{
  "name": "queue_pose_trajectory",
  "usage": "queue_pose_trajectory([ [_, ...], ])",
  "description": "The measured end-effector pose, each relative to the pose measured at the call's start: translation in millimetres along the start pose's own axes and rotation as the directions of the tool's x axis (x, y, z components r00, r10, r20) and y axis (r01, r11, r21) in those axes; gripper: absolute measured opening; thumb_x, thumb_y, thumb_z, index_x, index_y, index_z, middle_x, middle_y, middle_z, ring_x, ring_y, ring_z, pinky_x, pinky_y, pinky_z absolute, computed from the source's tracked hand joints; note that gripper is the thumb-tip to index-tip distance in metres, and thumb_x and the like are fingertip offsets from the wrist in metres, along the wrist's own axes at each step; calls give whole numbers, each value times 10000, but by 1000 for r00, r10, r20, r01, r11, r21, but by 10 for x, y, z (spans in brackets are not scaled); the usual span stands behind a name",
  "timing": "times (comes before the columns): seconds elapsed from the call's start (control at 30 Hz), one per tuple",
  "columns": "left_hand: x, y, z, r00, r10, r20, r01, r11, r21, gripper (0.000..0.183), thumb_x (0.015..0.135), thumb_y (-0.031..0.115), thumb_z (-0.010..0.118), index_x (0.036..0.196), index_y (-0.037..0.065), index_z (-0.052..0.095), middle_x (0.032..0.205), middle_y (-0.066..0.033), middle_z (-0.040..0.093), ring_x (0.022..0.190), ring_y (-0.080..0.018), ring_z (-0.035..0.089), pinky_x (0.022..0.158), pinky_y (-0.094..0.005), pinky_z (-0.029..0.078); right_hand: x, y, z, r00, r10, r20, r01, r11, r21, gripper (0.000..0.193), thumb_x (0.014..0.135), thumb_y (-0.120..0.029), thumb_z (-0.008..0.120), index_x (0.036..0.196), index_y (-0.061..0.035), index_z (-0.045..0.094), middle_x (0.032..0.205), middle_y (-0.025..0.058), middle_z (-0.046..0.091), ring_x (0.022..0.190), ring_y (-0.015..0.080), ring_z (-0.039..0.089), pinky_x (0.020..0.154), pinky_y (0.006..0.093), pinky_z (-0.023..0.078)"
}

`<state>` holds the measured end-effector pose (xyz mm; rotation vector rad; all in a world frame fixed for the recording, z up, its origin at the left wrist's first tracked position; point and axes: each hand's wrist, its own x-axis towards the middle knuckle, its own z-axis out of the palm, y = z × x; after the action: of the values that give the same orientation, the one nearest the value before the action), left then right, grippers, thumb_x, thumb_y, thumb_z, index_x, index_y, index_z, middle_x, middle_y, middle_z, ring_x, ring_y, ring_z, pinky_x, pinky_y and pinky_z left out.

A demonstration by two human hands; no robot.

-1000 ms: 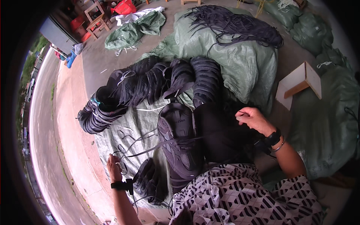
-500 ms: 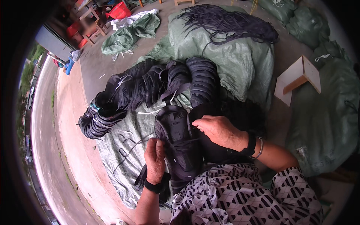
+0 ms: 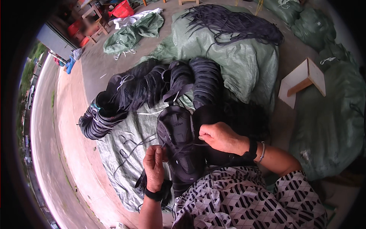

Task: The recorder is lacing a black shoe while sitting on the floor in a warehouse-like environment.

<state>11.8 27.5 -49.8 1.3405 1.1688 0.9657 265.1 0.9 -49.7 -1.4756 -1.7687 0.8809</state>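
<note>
Both hands are closed in pinches on a thin string point(image 3: 179, 145), the left hand point(image 3: 155, 166) beside and the right hand point(image 3: 220, 136) atop the stack of black shoe soles point(image 3: 182, 147) on the lap, apparently tying it; pulling taut seems next.

Black shoe sole point(image 3: 179, 147), tread up, lies lengthwise on lap, near centre. Thin black strap point(image 3: 183, 145) runs across its middle, pulled taut btwn both sides.

white wooden stool point(image 3: 303, 82) | green sacks point(image 3: 328, 122) | red crate point(image 3: 122, 9) | loose black straps heap point(image 3: 232, 24)
</note>
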Motion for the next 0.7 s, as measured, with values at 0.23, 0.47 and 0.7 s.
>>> queue_pose_trajectory([
  [0.23,-34,5,-11,976,-134,171,136,991,-2,229,927,250,595,841,37,593,692,79,485,612,-26,378,562,-189,324,14,-16,105,984,-180,-18,174,969,-173,158,827,-101,631,752,-34,509,600,138,553,579,310,592,516,364,456],
  [0.47,50,25,11,971,-211,113,217,975,-52,237,913,258,616,780,67,572,683,86,490,604,-12,380,549,-176,310,115,-189,-73,904,300,306,-371,904,213,80,899,-83,532,860,-13,540,656,65,609,538,103,575,449,256,467],
  [0.7,174,-8,10,962,-230,146,242,968,-71,235,920,259,607,786,76,546,673,92,447,594,-13,347,534,-183,287,109,-104,-71,921,243,305,-324,911,254,82,872,-46,460,843,-9,527,644,73,591,462,129,545,431,275,452],
])
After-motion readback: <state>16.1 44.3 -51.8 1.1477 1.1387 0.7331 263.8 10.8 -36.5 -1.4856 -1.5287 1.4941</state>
